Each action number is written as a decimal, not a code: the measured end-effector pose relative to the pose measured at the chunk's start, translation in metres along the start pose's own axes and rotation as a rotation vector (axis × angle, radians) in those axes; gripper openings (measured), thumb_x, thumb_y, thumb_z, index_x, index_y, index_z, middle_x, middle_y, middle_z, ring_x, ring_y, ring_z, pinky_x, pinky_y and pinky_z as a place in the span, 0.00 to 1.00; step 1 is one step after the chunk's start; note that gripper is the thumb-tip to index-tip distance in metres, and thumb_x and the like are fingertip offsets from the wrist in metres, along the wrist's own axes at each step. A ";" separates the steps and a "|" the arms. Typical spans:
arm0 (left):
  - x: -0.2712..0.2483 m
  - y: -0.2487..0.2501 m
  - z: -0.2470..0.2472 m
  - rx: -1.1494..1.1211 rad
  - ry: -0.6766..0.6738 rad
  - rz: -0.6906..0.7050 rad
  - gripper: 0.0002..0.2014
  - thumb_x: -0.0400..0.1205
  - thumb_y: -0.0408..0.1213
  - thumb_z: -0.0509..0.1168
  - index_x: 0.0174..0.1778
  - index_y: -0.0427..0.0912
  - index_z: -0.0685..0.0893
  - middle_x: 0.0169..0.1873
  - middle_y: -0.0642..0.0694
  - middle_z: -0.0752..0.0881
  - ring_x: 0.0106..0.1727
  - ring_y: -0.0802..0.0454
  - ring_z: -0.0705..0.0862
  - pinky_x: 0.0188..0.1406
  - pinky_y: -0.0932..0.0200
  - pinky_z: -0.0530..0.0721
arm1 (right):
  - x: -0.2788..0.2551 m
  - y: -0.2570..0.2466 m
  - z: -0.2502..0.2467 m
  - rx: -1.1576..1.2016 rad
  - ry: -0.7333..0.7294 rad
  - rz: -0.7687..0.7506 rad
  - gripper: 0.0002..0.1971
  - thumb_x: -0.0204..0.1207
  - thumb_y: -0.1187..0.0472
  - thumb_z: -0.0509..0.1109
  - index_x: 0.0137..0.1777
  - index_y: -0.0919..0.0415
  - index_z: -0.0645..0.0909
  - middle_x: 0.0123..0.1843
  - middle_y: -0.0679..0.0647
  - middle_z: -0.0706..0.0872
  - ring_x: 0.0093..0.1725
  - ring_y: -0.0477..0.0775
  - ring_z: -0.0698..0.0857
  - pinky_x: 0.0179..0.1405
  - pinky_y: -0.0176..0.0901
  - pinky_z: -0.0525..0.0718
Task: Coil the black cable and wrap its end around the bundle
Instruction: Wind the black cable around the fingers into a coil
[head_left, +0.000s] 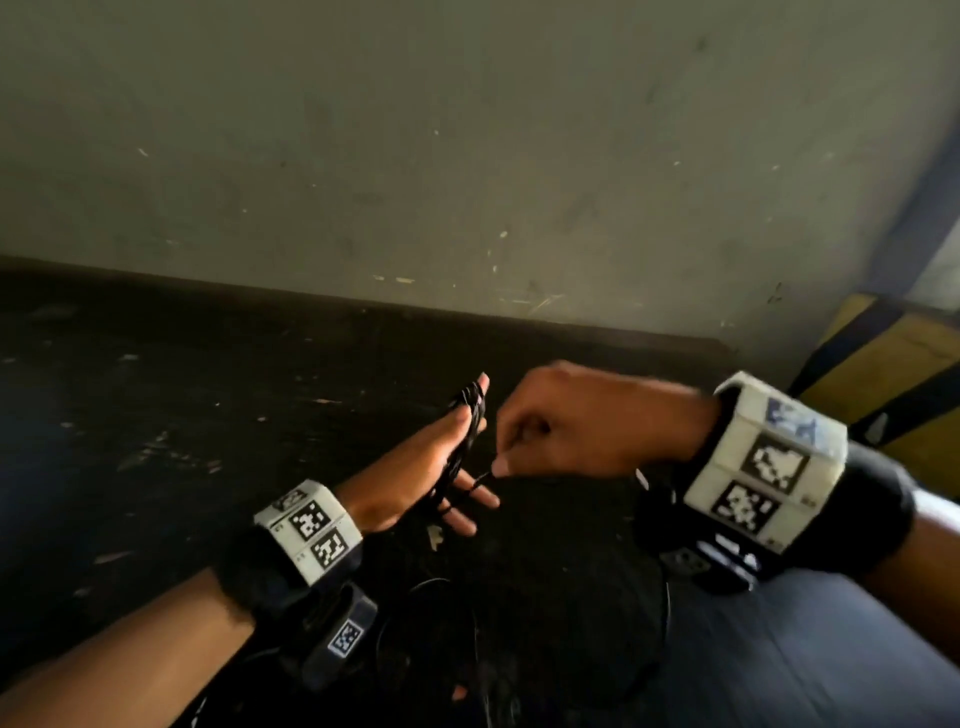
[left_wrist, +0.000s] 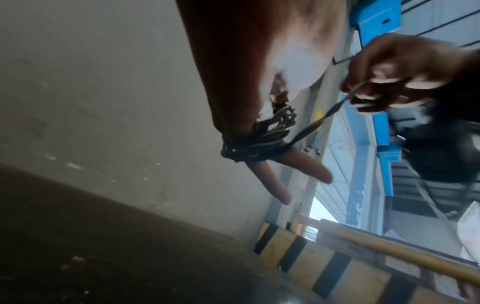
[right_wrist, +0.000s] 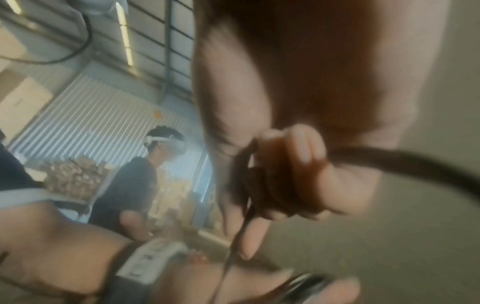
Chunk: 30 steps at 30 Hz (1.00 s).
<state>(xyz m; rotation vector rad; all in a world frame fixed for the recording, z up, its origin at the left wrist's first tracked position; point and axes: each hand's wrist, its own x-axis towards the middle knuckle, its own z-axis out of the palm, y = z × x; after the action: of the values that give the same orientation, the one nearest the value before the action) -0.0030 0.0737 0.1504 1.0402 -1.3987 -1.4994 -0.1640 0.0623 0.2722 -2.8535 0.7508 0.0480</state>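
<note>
Several turns of black cable (head_left: 464, 441) wound over flat, outstretched left hand (head_left: 415, 467); right hand (head_left: 566, 421) pinching free length; remaining coiling and end wrap outstanding.

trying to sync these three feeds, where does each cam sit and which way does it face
Head: worn on the head, looks down past both forearms at the left hand, the right hand and the cable.
Left wrist: looks along the left palm at the cable wound round the straight fingers.
Right wrist: looks along the right hand, blurred, at the pinched strand.
All three share the cable.
</note>
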 end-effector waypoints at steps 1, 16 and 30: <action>-0.004 -0.003 0.004 0.026 -0.041 -0.022 0.32 0.79 0.64 0.46 0.81 0.65 0.50 0.83 0.48 0.60 0.49 0.40 0.90 0.24 0.52 0.89 | 0.001 0.004 -0.011 -0.035 0.011 -0.011 0.08 0.75 0.55 0.72 0.42 0.59 0.87 0.29 0.42 0.81 0.29 0.33 0.78 0.31 0.23 0.72; -0.043 0.043 -0.004 -0.288 -0.289 0.024 0.20 0.80 0.60 0.48 0.68 0.83 0.63 0.76 0.49 0.75 0.57 0.31 0.87 0.21 0.53 0.89 | 0.041 0.094 0.018 0.161 0.469 0.043 0.19 0.77 0.49 0.66 0.29 0.61 0.82 0.20 0.44 0.73 0.20 0.40 0.71 0.23 0.29 0.69; 0.027 0.053 -0.027 -0.411 0.196 0.245 0.24 0.85 0.57 0.43 0.79 0.71 0.51 0.83 0.40 0.60 0.54 0.40 0.89 0.35 0.51 0.92 | 0.050 0.011 0.092 0.456 0.112 0.125 0.11 0.83 0.58 0.61 0.52 0.65 0.80 0.29 0.47 0.81 0.24 0.39 0.80 0.26 0.32 0.81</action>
<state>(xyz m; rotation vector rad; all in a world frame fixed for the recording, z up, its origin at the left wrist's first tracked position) 0.0157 0.0369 0.2010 0.7096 -0.9856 -1.3849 -0.1238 0.0466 0.1756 -2.3898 0.8372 -0.2369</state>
